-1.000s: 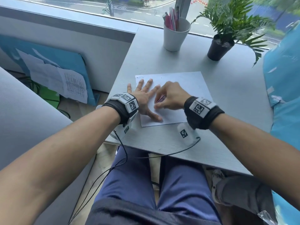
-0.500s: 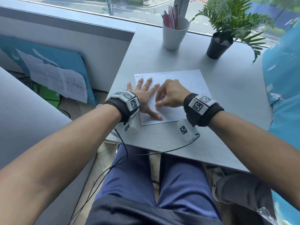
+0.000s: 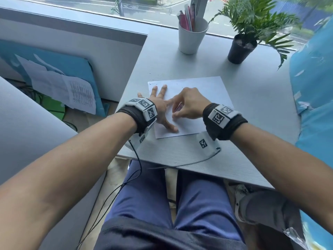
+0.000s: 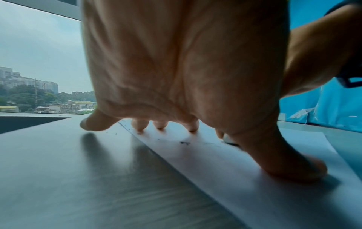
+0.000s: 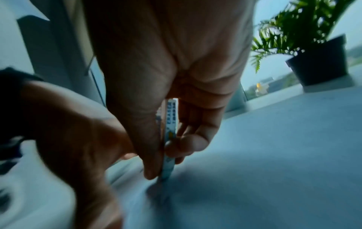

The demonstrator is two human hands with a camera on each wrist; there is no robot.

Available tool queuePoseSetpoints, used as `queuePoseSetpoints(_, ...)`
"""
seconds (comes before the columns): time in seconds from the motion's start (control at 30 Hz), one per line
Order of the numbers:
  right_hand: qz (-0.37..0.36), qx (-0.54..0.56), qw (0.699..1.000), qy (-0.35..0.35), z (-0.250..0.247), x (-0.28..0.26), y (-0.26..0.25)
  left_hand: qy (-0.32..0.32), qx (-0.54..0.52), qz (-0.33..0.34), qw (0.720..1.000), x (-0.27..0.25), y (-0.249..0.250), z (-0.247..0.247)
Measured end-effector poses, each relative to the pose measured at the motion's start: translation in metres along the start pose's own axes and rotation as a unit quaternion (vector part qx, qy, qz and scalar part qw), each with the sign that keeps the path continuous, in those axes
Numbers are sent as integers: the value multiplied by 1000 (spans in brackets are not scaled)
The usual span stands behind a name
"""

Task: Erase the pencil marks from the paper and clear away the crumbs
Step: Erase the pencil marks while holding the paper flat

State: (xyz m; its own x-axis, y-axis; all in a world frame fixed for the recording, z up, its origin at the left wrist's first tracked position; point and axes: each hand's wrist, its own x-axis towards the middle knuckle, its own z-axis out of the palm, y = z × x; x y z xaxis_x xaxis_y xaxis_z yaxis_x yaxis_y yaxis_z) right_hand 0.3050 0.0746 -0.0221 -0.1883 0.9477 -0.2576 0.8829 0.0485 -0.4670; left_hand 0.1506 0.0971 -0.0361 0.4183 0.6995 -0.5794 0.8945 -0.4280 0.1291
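Observation:
A white sheet of paper (image 3: 207, 91) lies on the grey table (image 3: 252, 114). My left hand (image 3: 160, 107) lies flat on the sheet's left part with fingers spread, pressing it down; the left wrist view shows its fingertips (image 4: 140, 126) and thumb on the paper (image 4: 225, 170). My right hand (image 3: 189, 105) pinches an eraser (image 3: 178, 107) in a printed sleeve between thumb and fingers, its lower end on the paper just right of my left hand. In the right wrist view the eraser (image 5: 170, 124) stands on edge. Dark crumbs (image 4: 185, 143) lie on the sheet near my left fingers.
A white cup (image 3: 191, 37) of pens stands at the back of the table, a potted plant (image 3: 241, 49) to its right. Blue material (image 3: 313, 87) borders the table's right side. Wrist-camera cables (image 3: 180, 165) trail over the near edge.
My right hand with the eraser has shifted slightly over the paper, in small rubbing strokes. My left hand stays pressed on the sheet.

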Motion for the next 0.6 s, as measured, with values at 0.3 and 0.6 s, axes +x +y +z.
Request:
queuePoseSetpoints(0.3,6,9,1000,-7,-3,-2,3,-6,11,1,1000,2,0,0)
queuePoseSetpoints(0.6,45,35,998,31,-10,0,14,-8,19,-7,1000,0,2,0)
